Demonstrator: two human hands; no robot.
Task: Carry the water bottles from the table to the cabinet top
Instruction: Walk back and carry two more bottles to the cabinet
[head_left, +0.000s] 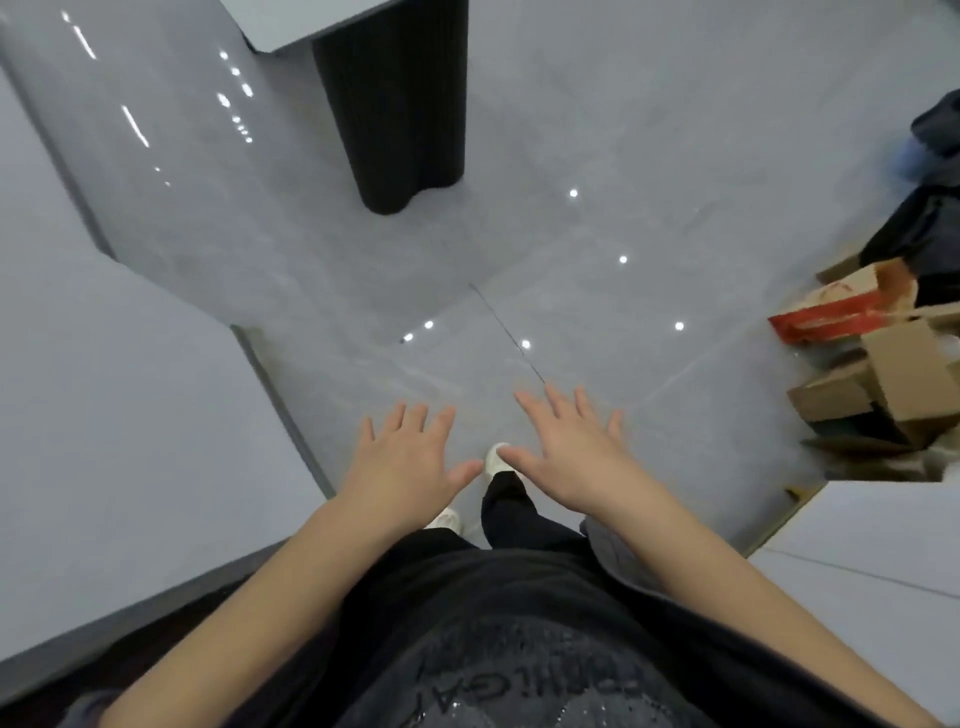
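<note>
Dark printed shirt (493, 649) fills the bottom of the frame, and two bare forearms reach out from it toward the centre. Left hand (410, 457) and right hand (571, 457) hang side by side, palms down, fingers straight and fanned. Their thumbs nearly meet above a white shoe (496, 460), and neither hand holds anything.

None of the water bottles shows anywhere in the frame, so which way they lie from the hands, how their long axes run and which hand is nearer cannot be told. Only furniture offers a bearing:
- a pale tabletop corner (332, 21) at top centre sits on a black fluted pedestal (400, 104), well apart from the hands across the glossy grey floor (571, 130)
- a broad grey surface (104, 415) runs down the left edge, just beside the left forearm
- a pale flat surface (883, 530) lies at lower right, near the right forearm

Whether either flanking surface is the cabinet top is unclear. Cardboard boxes (872, 384) pile up at the right edge.

With both hands empty and level, neither seems favoured; the gaze probably has to rise before a bottle can be picked out and reached for
</note>
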